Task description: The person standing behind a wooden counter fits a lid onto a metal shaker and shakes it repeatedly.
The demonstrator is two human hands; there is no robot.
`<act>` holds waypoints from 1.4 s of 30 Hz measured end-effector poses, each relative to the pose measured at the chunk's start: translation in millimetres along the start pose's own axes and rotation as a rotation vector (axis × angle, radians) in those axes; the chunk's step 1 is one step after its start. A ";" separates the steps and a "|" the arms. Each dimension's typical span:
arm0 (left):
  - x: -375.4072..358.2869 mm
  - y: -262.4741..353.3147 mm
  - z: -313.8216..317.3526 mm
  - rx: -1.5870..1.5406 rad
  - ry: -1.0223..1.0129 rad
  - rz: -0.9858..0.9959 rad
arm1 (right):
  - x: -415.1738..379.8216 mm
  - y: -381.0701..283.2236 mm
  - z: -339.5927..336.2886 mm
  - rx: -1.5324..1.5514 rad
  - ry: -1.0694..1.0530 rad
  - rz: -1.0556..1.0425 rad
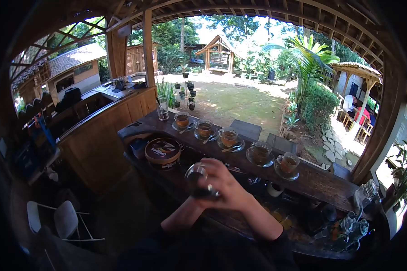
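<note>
Both my hands are raised together over the near side of the dark wooden counter (321, 180), around a small glass jar (196, 177) with dark contents. My right hand (225, 185) is closed around its side and top, blurred by motion. Beneath it, my left hand (202, 203) is closed at the jar's lower part, its fingers mostly hidden. Beyond them, several glass cups of amber-brown drink stand in a row on saucers, among them a middle cup (228, 137) and a right-end cup (288, 162). Left of my hands sits a round brown tub (163, 152).
A tall clear glass (163, 109) stands at the counter's left end. Glassware (348, 226) and a glass jar (365, 194) crowd the right end. A white folding chair (65, 219) is at lower left. Stools (246, 130) line the far side. People (350, 104) sit outside at right.
</note>
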State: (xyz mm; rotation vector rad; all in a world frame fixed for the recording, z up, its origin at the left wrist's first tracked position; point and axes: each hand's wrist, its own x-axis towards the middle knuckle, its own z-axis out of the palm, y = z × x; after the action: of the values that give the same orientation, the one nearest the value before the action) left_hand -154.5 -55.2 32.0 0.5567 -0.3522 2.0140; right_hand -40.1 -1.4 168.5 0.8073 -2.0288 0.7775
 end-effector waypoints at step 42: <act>-16.6 -158.3 93.6 0.457 0.363 0.273 | -60.6 -63.2 -84.4 -0.136 0.079 -0.067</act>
State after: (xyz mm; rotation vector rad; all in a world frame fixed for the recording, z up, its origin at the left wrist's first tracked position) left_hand 13.6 -35.2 105.7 0.4185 0.2753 2.4228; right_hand 74.2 39.5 174.1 0.7512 -1.9510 0.6167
